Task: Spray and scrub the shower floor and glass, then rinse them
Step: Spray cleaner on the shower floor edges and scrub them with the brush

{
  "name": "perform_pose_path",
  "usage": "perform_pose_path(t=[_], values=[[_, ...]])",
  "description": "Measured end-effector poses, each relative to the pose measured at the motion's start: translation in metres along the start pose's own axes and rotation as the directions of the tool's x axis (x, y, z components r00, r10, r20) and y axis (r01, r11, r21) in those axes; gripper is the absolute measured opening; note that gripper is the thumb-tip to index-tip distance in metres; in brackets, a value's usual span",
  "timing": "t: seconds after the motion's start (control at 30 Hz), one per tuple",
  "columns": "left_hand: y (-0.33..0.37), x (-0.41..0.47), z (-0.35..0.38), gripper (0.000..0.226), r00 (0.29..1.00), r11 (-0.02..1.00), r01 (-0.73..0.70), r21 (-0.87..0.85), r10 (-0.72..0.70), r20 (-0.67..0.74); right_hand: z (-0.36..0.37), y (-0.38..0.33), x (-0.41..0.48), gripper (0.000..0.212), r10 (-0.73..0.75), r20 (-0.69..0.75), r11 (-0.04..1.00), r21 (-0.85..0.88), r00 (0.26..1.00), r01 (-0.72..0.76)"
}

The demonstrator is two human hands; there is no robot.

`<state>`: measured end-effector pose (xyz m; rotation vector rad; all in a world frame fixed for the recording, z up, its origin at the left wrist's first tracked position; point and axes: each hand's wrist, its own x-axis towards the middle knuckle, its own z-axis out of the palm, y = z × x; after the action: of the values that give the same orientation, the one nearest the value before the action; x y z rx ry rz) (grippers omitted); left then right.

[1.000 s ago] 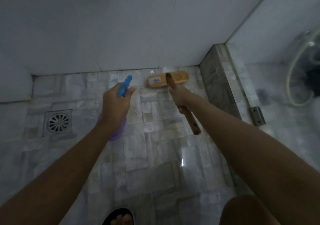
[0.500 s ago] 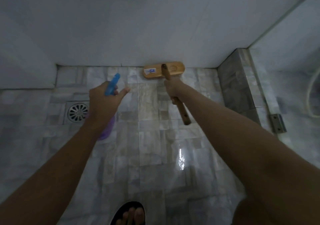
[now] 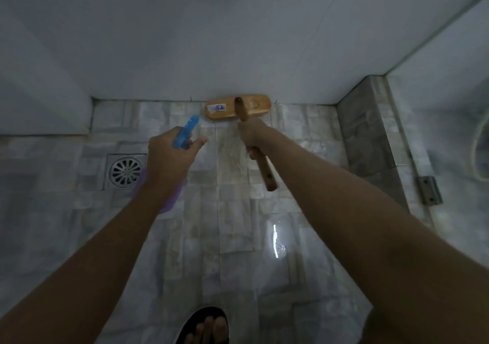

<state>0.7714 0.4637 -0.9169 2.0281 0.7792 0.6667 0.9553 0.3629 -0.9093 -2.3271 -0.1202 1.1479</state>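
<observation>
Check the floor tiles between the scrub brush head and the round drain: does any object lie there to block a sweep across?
Nothing visible lies on those tiles; the left hand and spray bottle only hover above them.

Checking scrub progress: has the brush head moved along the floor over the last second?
Yes. The brush head now sits against the back wall and farther from the grey curb on the right; earlier it was nearer that curb.

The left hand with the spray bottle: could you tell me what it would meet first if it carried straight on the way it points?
Probably the brush head at the wall's foot, though depth is unclear; the left hand aims up-right.
</observation>
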Motion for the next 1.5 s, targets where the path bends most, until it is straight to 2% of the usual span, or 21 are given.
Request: perform_pose_path(t=[0.07,0.17,0.27,0.4,0.5,0.63,0.73,0.87,1.0,1.07,1.2,1.27,1.37,1.5], values=[[-0.003,0.001,-0.005,0.034,1.0,1.0,0.008,-0.016,-0.008,-0.022,-0.028,0.022,-0.004,0.022,0.018,-0.072,1.0,0.023,0.997,-0.016],[-0.005,-0.001,-0.008,0.032,1.0,0.999,-0.012,-0.032,0.012,-0.024,-0.081,0.048,-0.002,0.021,0.137,-0.158,0.989,0.081,0.978,-0.126],[-0.008,-0.004,-0.008,0.031,1.0,0.999,-0.006,-0.049,0.005,-0.021,-0.09,0.047,0.01,0.018,0.199,-0.179,0.978,-0.019,0.964,-0.206],[-0.005,-0.006,-0.007,0.031,1.0,0.999,-0.005,-0.04,0.004,-0.012,-0.049,0.024,0.009,0.02,0.122,-0.136,0.991,-0.038,0.983,-0.128],[-0.005,-0.004,-0.006,0.032,1.0,1.0,-0.015,-0.007,0.015,-0.024,-0.047,0.017,0.007,0.022,0.038,-0.086,0.994,-0.102,0.996,-0.047],[-0.006,-0.004,-0.007,0.03,0.999,1.0,-0.025,-0.008,0.025,-0.032,-0.096,0.051,0.005,0.023,0.12,-0.19,0.984,-0.105,0.974,-0.141],[-0.005,-0.009,-0.008,0.028,0.998,0.998,-0.058,-0.008,0.058,-0.017,-0.108,0.057,0.005,0.019,0.174,-0.201,0.977,-0.084,0.964,-0.194],[-0.007,-0.009,-0.006,0.029,0.996,0.996,-0.093,0.015,0.093,-0.008,-0.055,0.028,0.004,0.021,0.042,-0.131,0.996,-0.079,0.99,-0.052],[-0.007,-0.007,-0.008,0.029,0.995,0.996,-0.086,0.035,0.088,-0.043,-0.027,0.006,-0.001,0.021,0.004,-0.064,0.99,-0.139,0.998,-0.013],[-0.009,-0.005,-0.009,0.028,0.996,0.997,-0.069,0.029,0.07,-0.048,-0.04,0.018,-0.002,0.02,0.011,-0.06,0.992,-0.128,0.998,-0.019],[-0.009,-0.01,-0.014,0.025,0.997,0.998,-0.051,-0.047,0.048,-0.067,-0.088,0.062,-0.004,0.024,0.13,-0.176,0.992,0.013,0.976,-0.129],[-0.009,-0.013,-0.018,0.025,0.996,0.995,-0.062,-0.078,0.057,-0.063,-0.099,0.069,-0.002,0.023,0.159,-0.194,0.987,0.014,0.968,-0.16],[-0.01,-0.014,-0.023,0.026,0.995,0.993,-0.08,-0.087,0.075,-0.059,-0.08,0.052,0.0,0.02,0.096,-0.173,0.992,-0.069,0.98,-0.109],[-0.009,-0.012,-0.022,0.027,0.996,0.994,-0.064,-0.09,0.058,-0.064,-0.032,0.021,-0.003,0.02,-0.003,-0.095,0.996,-0.089,0.995,-0.006]])
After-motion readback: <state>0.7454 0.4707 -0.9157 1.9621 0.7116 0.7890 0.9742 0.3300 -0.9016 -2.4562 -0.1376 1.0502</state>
